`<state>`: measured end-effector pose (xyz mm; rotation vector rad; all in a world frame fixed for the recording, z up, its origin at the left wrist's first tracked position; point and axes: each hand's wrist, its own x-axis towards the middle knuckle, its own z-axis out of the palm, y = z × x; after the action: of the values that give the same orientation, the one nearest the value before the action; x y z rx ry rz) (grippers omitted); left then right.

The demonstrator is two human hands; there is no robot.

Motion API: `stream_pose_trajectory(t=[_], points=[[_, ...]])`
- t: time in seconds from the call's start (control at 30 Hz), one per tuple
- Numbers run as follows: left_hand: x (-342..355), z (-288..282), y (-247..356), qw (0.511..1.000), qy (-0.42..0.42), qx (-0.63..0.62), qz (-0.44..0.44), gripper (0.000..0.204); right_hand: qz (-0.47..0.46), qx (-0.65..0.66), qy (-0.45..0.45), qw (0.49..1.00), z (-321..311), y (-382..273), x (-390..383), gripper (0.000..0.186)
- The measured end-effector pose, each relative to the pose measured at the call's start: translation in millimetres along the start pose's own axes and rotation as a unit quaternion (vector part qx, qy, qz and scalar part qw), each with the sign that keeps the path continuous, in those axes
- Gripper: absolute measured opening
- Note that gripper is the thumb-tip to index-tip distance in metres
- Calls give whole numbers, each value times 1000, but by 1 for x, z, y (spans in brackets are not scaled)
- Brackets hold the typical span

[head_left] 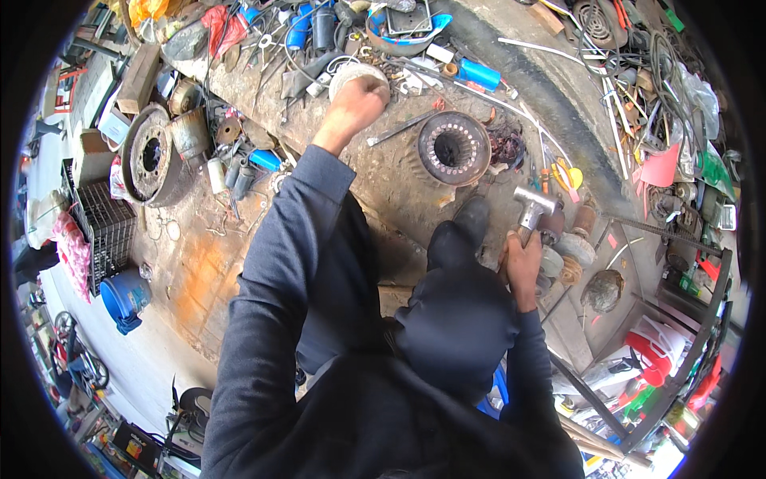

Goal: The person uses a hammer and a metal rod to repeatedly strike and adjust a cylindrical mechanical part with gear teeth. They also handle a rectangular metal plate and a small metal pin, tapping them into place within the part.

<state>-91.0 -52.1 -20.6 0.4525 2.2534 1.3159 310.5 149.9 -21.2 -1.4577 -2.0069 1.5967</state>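
Note:
My left hand [357,106] reaches out ahead of me, its fingers curled over a whitish round roll [349,73]; the fingertips are partly hidden. In my right hand [523,265] is the handle of a hammer, its grey metal head [535,201] pointing away from me. Between the hands, farther out, a round motor stator [431,160] lies with its open bore facing up and a ring of cut coil ends around it. A flat metal chisel-like bar [403,128] rests on the floor between the roll and the stator. Dark tangled wire [506,144] lies against the stator's right side.
Blue cylinders [479,75], cables and small parts litter the far floor. A large round metal housing [149,154], black crate [106,231] and blue bucket [124,298] stand at left. Rotors [576,249] lie right of the hammer, near a metal frame [712,315]. My boot [472,217] is near the stator.

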Motion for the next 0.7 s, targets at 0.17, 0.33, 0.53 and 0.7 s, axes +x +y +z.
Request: stream_pose_trajectory(t=[0.17,0.33,0.53,0.7], points=[[3,5,10,1000,-7,18,-12,45,-182,-252,-33,950,21,-49,-16,41],[-6,0,15,997,3,79,9,46,-221,-364,-66,902,70,-64,1,40],[-5,-3,15,996,15,84,20,45,-218,-437,-81,869,80,-73,15,37],[-6,-1,21,996,-4,90,15,46,-236,-429,-94,867,77,-72,16,40]])
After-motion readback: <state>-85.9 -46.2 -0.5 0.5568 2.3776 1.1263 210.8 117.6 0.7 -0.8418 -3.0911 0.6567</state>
